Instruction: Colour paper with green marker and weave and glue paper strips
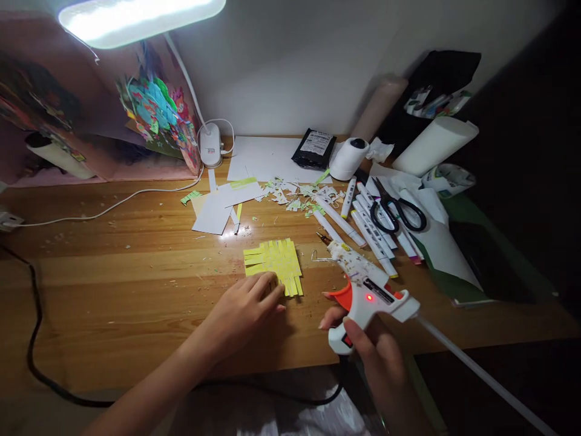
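A small mat of interwoven yellow paper strips [278, 261] lies flat on the wooden desk [149, 260], its strip ends loose at the edges. My left hand [249, 303] rests on its lower left part, fingers bent and fingertips partly hidden. To the right, my right hand [367, 339] is wrapped round the handle of a white glue gun [365, 290] with an orange trigger and a lit red light. The gun's nozzle points up and left, apart from the yellow mat, and a long clear glue stick [481, 369] runs out of its back end.
Paper scraps [285, 194] and white sheets [222, 209] lie behind the mat. Markers [372, 233] and black-handled scissors [397, 212] are at the right. A lamp [140, 18] hangs at the upper left. A black cable [36, 327] curves round the lower left.
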`<state>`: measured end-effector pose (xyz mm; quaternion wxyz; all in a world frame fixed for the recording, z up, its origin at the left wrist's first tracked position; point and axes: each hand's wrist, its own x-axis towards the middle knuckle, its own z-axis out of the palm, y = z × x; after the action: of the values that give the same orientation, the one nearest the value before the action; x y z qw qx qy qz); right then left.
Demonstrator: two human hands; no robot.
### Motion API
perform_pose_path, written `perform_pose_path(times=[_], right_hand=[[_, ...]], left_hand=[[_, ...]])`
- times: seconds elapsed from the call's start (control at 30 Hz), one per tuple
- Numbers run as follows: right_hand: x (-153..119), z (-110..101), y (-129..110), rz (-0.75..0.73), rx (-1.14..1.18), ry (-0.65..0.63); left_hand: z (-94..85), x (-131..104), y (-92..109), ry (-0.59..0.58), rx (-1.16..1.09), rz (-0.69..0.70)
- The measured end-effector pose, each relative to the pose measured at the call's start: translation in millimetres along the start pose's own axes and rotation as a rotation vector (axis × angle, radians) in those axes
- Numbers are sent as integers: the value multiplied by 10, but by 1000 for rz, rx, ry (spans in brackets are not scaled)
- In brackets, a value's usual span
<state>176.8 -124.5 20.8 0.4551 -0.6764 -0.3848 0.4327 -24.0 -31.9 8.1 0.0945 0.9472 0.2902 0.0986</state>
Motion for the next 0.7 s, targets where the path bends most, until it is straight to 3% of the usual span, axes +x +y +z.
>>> perform_pose_path(times=[0.13, 0.23, 0.33, 0.47, 0.57, 0.7], right_hand=[[-3, 24, -32, -6, 66, 50], [-10, 41, -66, -1, 113, 80], [-21, 32, -86, -11, 132, 92], [-40, -8, -80, -42, 156, 154], [-48, -36, -63, -54, 166, 190], [-41, -29, -48, -53, 170, 199]], left_hand=[[-190, 95, -43, 18, -159, -72], [-308, 413, -173, 37, -187, -61], [-346, 832, -349, -205, -266, 122], [-371, 1166, -526, -314, -335, 131], [-420, 1126, -636, -275, -407, -10], [-440, 845, -762, -91, -554, -310]])
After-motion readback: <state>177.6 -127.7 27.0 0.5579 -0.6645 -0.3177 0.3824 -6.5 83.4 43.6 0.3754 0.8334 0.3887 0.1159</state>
